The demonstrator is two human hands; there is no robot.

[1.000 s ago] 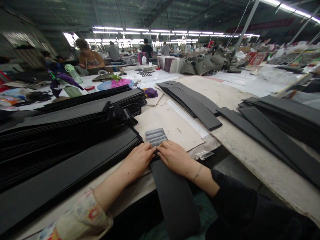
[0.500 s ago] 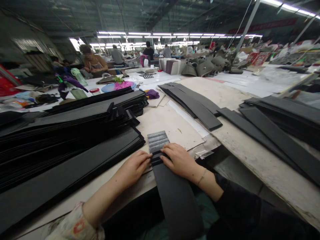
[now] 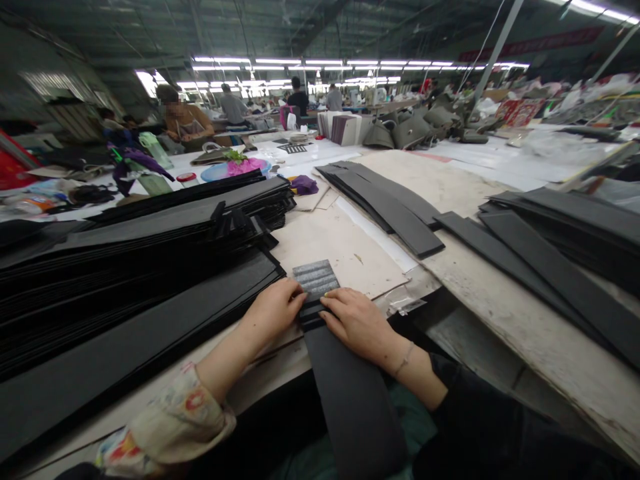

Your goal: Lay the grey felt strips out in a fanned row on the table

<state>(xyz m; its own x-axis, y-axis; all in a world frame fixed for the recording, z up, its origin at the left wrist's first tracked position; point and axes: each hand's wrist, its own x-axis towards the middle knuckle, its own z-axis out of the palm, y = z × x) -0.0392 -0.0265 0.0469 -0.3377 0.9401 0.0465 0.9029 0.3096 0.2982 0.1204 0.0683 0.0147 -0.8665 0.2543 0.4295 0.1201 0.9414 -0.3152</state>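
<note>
Dark strip (image 3: pixel 350 393) runs between our hands, off the near edge of the tabletop (image 3: pixel 360 257). Our left hand (image 3: pixel 273 310) curls at its left edge; whether it pinches, we cannot tell. Beside the black bands (image 3: pixel 313 324), our right hand (image 3: pixel 363 327) rests, fingers parted. We seem to be aligning those bands; next calls for even pressure.

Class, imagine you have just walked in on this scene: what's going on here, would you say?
A person has both hands at a long dark strip, which runs from the worktop back over its edge toward their lap. The left hand is at the strip's left edge; the right hand has its fingers on it, just nearer than the pale-banded far end. Stacked dark strips lie to the left, with more dark strips on the right.
</note>
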